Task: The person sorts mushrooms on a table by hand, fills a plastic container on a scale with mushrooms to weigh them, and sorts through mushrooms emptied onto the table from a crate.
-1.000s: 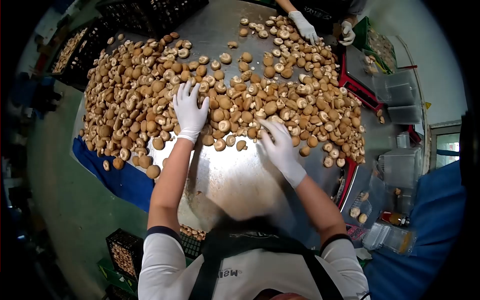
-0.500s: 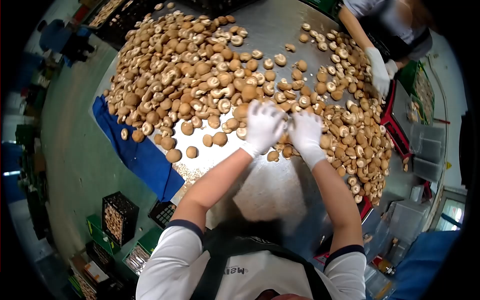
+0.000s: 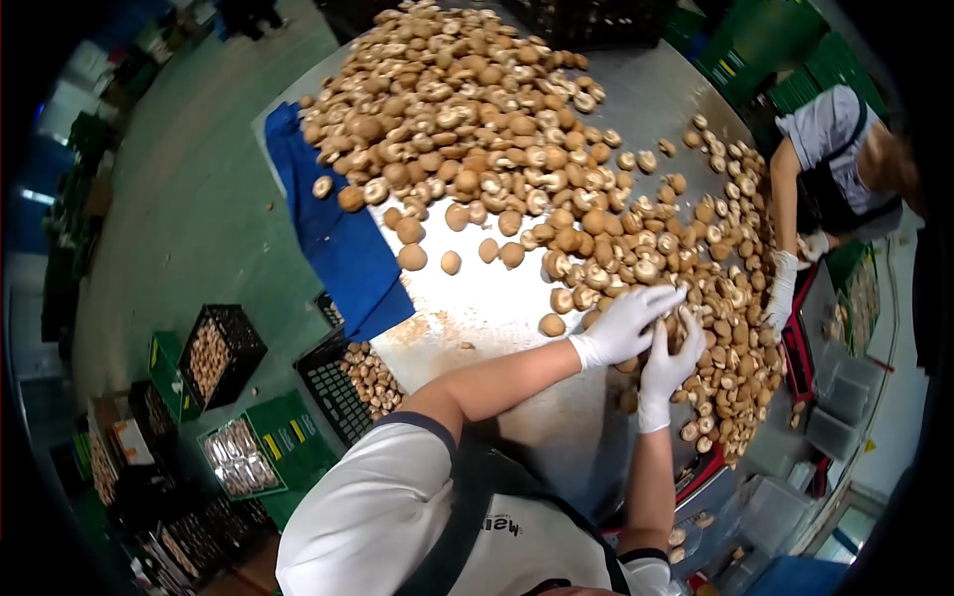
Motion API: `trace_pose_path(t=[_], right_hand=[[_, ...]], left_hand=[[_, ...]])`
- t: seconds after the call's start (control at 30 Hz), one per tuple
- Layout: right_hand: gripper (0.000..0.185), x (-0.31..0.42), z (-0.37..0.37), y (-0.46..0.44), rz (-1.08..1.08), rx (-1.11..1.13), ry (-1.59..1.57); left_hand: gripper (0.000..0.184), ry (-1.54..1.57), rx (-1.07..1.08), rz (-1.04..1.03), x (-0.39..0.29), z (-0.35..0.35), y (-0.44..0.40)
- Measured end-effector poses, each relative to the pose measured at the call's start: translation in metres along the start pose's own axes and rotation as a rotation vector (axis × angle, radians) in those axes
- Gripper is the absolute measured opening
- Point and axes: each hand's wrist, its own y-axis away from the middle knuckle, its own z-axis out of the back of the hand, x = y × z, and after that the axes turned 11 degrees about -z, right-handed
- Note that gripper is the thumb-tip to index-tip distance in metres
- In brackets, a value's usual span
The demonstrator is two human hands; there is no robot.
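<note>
A broad heap of brown-capped shiitake mushrooms (image 3: 457, 109) covers the far part of the metal table, and more mushrooms (image 3: 735, 328) lie in a band along its right side. My left hand (image 3: 633, 323), in a white glove, reaches over the band's near edge with fingers stretched out to the right. Close against it, my right hand (image 3: 672, 366), also gloved, has its thumb and fingers curved around a brown mushroom (image 3: 675, 326). The fingers partly hide this mushroom. Several loose mushrooms lie just left of my hands.
A blue cloth (image 3: 333, 233) drapes over the table's left edge. Below it stands a black crate (image 3: 333, 392) with mushrooms. At the right, a co-worker's gloved hand (image 3: 781, 293) is at the mushrooms beside a red-edged tray (image 3: 798, 358). Green crates (image 3: 760, 50) are stacked behind.
My view has turned, so the table appears shifted. Both hands have moved right along the mushrooms and come together, the right hand now below the left. The co-worker's hand has moved nearer the tray.
</note>
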Motion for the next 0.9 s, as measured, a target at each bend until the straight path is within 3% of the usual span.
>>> trace_pose_path(t=[0.03, 0.07, 0.13, 0.17, 0.2, 0.23, 0.3, 0.33, 0.4, 0.53, 0.6, 0.67, 0.7, 0.8, 0.87, 0.9], right_hand=[[0.04, 0.005, -0.007, 0.013, -0.025, 0.066, -0.073], [0.042, 0.01, -0.018, 0.028, -0.193, 0.127, -0.309], [0.045, 0.026, -0.032, 0.051, -0.206, 0.276, -0.435], [0.046, 0.042, -0.038, 0.062, -0.222, 0.363, -0.524], [0.046, 0.051, -0.047, 0.076, -0.304, 0.434, -0.732], [0.046, 0.057, -0.05, 0.09, -0.275, 0.471, -0.647], [0.049, 0.064, -0.049, 0.115, -0.149, 0.556, -0.438], [0.044, 0.069, -0.045, 0.126, -0.104, 0.603, -0.381], [0.042, 0.057, -0.036, 0.148, -0.146, 0.636, -0.262], [0.044, 0.025, 0.003, 0.176, -0.166, 0.562, -0.065], [0.048, 0.008, 0.031, 0.187, -0.166, 0.465, -0.022], [0.054, -0.008, 0.065, 0.195, -0.043, 0.361, 0.305], [0.061, -0.018, 0.082, 0.199, -0.051, 0.342, 0.347], [0.079, -0.035, 0.113, 0.223, -0.156, 0.274, 0.6], [0.086, -0.058, 0.12, 0.239, -0.353, 0.355, 0.535], [0.089, -0.068, 0.119, 0.248, -0.289, 0.345, 0.53]], left_hand=[[0.07, 0.067, -0.031, -0.042, 0.001, -0.001, 0.013], [0.068, 0.247, 0.092, 0.135, -0.02, 0.026, 0.016], [0.066, 0.287, 0.06, 0.285, -0.027, 0.046, 0.048], [0.066, 0.227, -0.045, 0.195, -0.031, 0.059, 0.068], [0.063, 0.215, -0.066, 0.261, -0.036, 0.075, 0.09], [0.058, 0.171, -0.139, 0.225, -0.027, 0.085, 0.117], [0.05, 0.076, -0.346, 0.373, -0.034, 0.124, 0.162], [0.045, 0.102, -0.472, 0.62, -0.044, 0.146, 0.181], [0.04, -0.351, -0.725, 0.551, -0.03, 0.191, 0.229], [0.04, -0.461, -1.128, 0.776, -0.004, 0.278, 0.32], [0.051, -0.637, -1.104, 0.933, 0.017, 0.306, 0.363], [0.065, -1.064, -0.917, 0.992, 0.067, 0.32, 0.41], [0.074, -1.054, -0.888, 0.953, 0.068, 0.33, 0.399], [0.07, -1.077, -0.866, 0.68, 0.084, 0.363, 0.341], [0.067, -1.068, -0.821, 0.623, 0.105, 0.389, 0.301], [0.067, -1.04, -0.803, 0.568, 0.116, 0.402, 0.28]])
